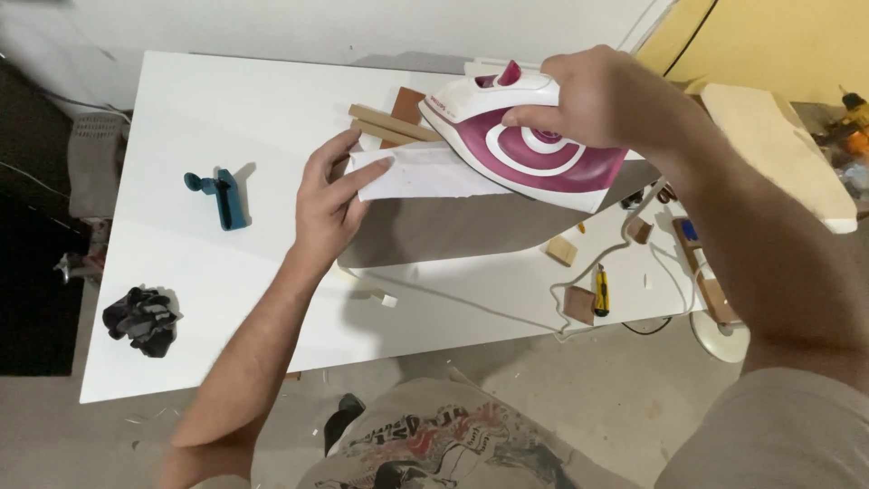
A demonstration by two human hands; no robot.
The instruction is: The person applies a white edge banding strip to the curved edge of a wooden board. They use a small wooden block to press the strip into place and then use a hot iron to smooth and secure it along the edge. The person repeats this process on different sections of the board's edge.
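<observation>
The right hand (602, 95) is clamped on the iron (516, 145) at one o'clock on the surface (181, 136) — pressing looks underway. The left hand (330, 195), fingers flat and apart, pins the white strip (416, 174) just left of it. Sliding along next would need those fingers clear.

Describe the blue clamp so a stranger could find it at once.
Start at the white table and look at its left half, away from the iron and both hands. The clamp lies alone there, left of the left hand and above the black gloves near the front edge. It is the only teal-blue thing on that side.
</observation>
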